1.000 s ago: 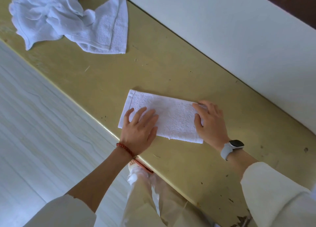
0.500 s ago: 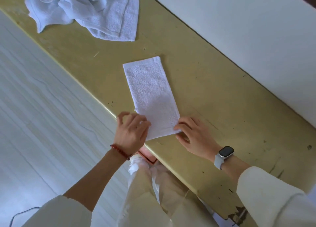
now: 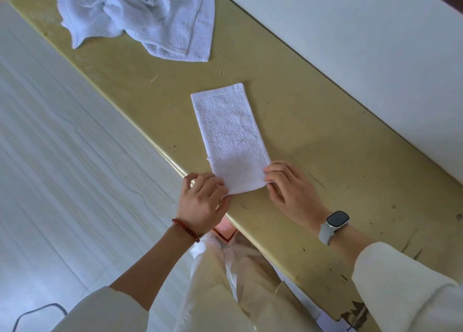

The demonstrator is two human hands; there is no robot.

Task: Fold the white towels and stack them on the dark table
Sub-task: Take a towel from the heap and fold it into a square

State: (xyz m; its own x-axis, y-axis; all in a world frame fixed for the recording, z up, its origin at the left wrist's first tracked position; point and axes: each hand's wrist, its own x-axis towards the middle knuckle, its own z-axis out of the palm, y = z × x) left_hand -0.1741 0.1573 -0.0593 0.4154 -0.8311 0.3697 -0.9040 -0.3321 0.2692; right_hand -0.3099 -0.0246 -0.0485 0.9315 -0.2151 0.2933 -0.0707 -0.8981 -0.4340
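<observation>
A white towel [image 3: 229, 136], folded into a long narrow strip, lies flat on the yellowish table [image 3: 313, 136], running away from me. My left hand [image 3: 204, 201] pinches its near left corner at the table's edge. My right hand [image 3: 290, 191] pinches the near right corner. A crumpled heap of white towels [image 3: 140, 18] sits at the far left end of the table.
A white wall [image 3: 363, 43] runs along the table's far side. Pale wood-grain floor [image 3: 62, 169] lies to the left, below the table edge. A pink box [image 3: 225, 231] shows under the edge by my legs. A cable [image 3: 37, 311] lies on the floor, bottom left.
The folded towel was turned from lying crosswise to lengthwise, pointing away from me. Both hands moved from pressing its top to gripping its near corners.
</observation>
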